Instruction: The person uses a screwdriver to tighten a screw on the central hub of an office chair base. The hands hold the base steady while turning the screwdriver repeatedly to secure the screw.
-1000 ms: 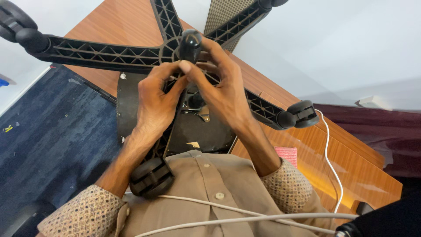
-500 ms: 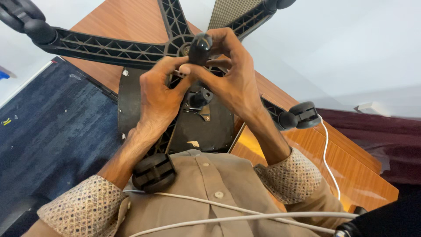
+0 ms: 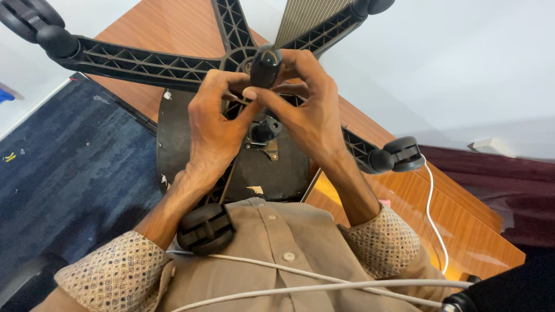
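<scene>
— So, what do the hands hold?
— Both hands, left [image 3: 211, 130] and right [image 3: 309, 112], pinch a black knob [image 3: 266, 65].
— Where is it?
— Right over the middle of the chair base [image 3: 144, 60], above the desk [image 3: 457, 219].

chair base [image 3: 144, 60]: matt black ribbed plastic | castors [image 3: 205, 229]: smooth black plastic, slight sheen | knob [image 3: 266, 65] between fingers [image 3: 250, 92]: glossy black plastic | seat underside [image 3: 269, 173]: dull, scuffed black panel | surface [image 3: 457, 222]: glossy varnished wood | floor [image 3: 63, 173]: rough blue carpet | shirt [image 3: 277, 266]: matt tan cloth, patterned cuffs | cable [image 3: 430, 202]: smooth white plastic
</scene>
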